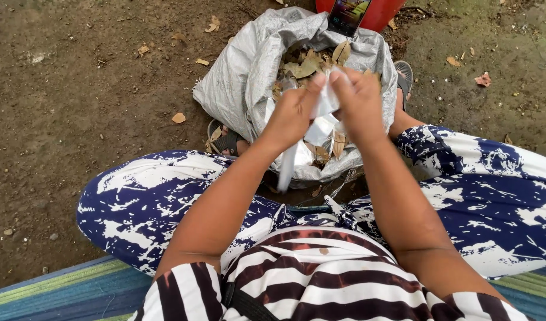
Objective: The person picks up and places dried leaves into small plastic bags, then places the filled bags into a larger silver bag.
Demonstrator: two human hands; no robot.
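The left hand [292,113] and right hand [359,104] meet over the open sack [237,77], a wrapper [326,101] between them. Leaves [305,65] lie in the sack beneath. A bucket [383,12] stands beyond, a sandal [225,141] left of the hands.

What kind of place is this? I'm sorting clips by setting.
Probably an outdoor yard or garden: bare dirt ground with scattered dry leaves, and a grey woven sack of dead leaves between the seated person's feet.
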